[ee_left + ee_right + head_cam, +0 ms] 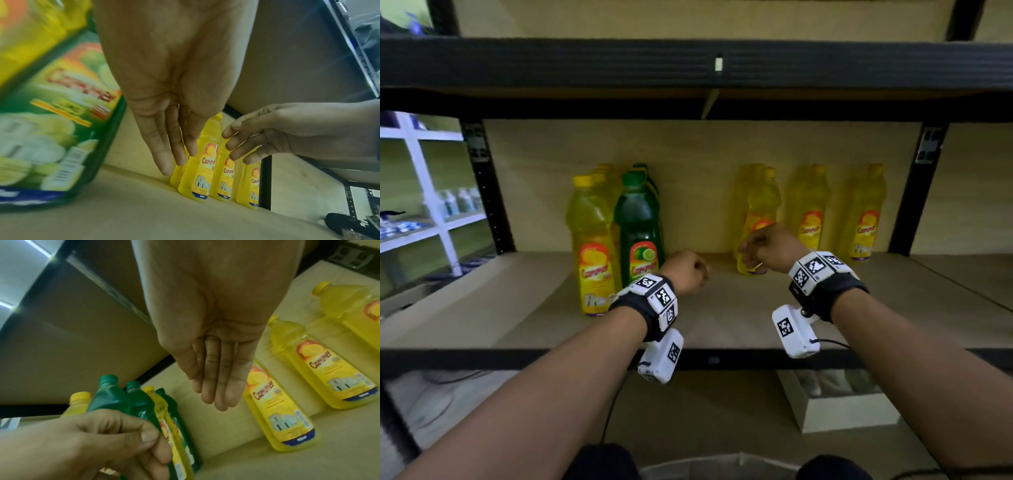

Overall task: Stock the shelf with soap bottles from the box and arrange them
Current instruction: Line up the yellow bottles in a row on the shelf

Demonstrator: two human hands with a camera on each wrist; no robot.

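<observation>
Yellow and green soap bottles stand on the tan shelf board (722, 318). At the left, a green bottle (638, 226) stands beside a yellow bottle (590, 240), with more bottles in rows behind them. To the right, three columns of yellow bottles (808, 205) stand along the back. My left hand (690, 270) hovers just right of the green bottle (61, 113) and holds nothing. My right hand (763, 246) hangs in front of the leftmost yellow bottle (281, 415) of the right group. Its fingers (216, 378) are straight and hold nothing.
A black metal beam (688, 65) of the shelf above runs overhead, with black uprights (914, 192) at both sides. Bare board lies between the two bottle groups. Below the shelf sits a white box (849, 407). A white rack (424, 192) stands far left.
</observation>
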